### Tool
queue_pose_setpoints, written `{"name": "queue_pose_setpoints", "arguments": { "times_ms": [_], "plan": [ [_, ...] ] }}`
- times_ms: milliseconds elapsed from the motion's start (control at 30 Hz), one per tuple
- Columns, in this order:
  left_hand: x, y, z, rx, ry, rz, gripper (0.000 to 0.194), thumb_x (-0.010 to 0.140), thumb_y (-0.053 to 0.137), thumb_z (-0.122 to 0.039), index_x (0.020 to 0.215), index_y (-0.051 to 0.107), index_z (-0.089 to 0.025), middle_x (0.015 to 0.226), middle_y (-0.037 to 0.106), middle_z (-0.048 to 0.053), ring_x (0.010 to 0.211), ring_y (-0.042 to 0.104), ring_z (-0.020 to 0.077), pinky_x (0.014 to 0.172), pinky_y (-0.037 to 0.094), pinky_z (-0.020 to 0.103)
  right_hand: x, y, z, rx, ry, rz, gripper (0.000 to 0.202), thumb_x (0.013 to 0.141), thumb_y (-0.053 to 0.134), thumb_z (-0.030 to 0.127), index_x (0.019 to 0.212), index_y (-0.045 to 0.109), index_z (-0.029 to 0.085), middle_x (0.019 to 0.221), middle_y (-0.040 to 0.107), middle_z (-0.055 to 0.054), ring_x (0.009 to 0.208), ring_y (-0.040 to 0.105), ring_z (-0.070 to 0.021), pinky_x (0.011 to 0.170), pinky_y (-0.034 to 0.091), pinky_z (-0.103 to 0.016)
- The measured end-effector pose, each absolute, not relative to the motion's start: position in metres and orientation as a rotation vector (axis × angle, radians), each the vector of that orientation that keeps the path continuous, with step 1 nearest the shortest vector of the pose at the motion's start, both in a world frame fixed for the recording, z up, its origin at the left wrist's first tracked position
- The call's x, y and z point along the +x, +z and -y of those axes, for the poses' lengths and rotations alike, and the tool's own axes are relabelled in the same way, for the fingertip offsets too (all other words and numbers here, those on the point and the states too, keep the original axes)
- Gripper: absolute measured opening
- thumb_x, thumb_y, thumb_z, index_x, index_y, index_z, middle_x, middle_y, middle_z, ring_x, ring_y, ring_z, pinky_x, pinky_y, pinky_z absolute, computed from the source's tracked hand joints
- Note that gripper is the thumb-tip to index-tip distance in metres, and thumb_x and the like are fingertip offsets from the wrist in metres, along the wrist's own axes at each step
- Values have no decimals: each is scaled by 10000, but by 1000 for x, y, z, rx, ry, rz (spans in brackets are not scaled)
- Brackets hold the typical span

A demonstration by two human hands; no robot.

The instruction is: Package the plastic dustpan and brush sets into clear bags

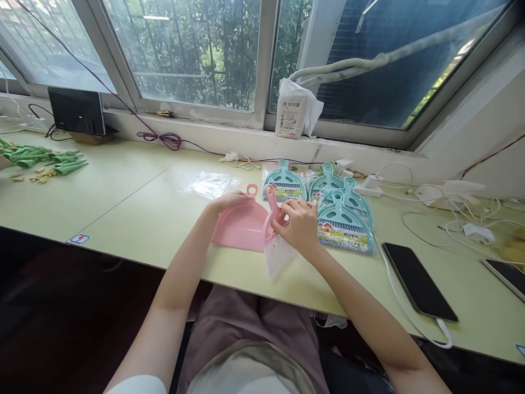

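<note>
Ahead, at twelve o'clock, the left hand [228,202] held the top of the pink plastic dustpan [240,227], likely to steady it. At its three o'clock, the right hand [301,221] gripped the pink, white-bristled brush [274,247].

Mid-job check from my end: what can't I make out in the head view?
All in the head view:
- Left hand: its own back hides the underside, so whether it grips or only rests on the pink dustpan is unclear.
- Pink brush: partly covered by the right hand; bristle tips blurred.
- White box: fine print too small.
- Far-right phone: cut off by the right edge.
- Green pieces: pile cut off by the left edge.
</note>
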State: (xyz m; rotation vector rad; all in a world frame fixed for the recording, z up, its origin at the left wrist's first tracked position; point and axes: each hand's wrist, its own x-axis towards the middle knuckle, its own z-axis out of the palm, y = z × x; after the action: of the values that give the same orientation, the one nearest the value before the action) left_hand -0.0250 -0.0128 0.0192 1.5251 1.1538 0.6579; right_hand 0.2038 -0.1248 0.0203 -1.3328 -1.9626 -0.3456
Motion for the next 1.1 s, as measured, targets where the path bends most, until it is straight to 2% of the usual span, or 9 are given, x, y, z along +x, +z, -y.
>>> {"name": "queue_pose_setpoints", "arguments": {
  "times_ms": [167,300,433,567,700,800,900,1100],
  "plan": [
    [-25,14,8,1894,343,-1359,445,789,565,-600,777,682,-171,889,710,65,798,629,214,678,424,286,210,8,109,-1765,-226,2080,241,819,555,385,710,636,186,911,683,-80,945,563,-252,864,318,-408],
    [-27,8,2,2100,267,-1456,436,837,460,-561,680,598,-178,757,642,59,684,566,196,610,341,304,216,0,100,-1914,-28,2122,281,819,547,412,728,686,186,992,692,-95,996,573,-268,879,317,-413],
    [-30,4,-3,2183,381,-1529,400,832,458,-502,573,439,-198,590,495,25,552,460,161,561,250,322,222,-2,95,-1909,165,2092,264,817,561,416,811,727,211,1084,696,-70,1045,588,-255,884,331,-386],
    [-31,2,-4,2211,427,-1539,397,825,478,-469,544,387,-204,556,456,18,519,431,154,546,231,324,230,-2,89,-1874,257,2082,306,831,575,466,947,757,249,1253,652,-54,1144,569,-264,856,368,-346],
    [-28,2,-4,2239,421,-1569,418,846,475,-472,530,396,-209,557,505,32,525,472,167,542,258,319,236,-3,83,-1900,271,2045,347,912,482,452,947,769,261,1111,720,-55,1025,627,-241,758,388,-313],
    [-24,5,-3,2265,523,-1591,442,886,430,-491,547,458,-210,621,603,54,587,536,186,574,311,311,237,-5,83,-1902,260,2033,315,911,505,418,940,765,242,1041,729,-66,952,640,-236,714,382,-309],
    [-20,9,0,2283,742,-1665,424,926,381,-441,610,542,-209,701,672,62,664,584,199,629,354,305,235,-7,84,-1846,116,1982,241,893,533,330,907,751,227,1068,702,-71,987,621,-237,771,375,-322],
    [-22,18,3,2174,1281,-2000,393,948,350,-384,649,544,-219,671,657,50,658,587,202,625,340,307,234,-4,86,-1620,-11,1694,248,920,458,307,868,681,214,955,686,-40,725,581,-161,690,348,-295]
  ]
}}
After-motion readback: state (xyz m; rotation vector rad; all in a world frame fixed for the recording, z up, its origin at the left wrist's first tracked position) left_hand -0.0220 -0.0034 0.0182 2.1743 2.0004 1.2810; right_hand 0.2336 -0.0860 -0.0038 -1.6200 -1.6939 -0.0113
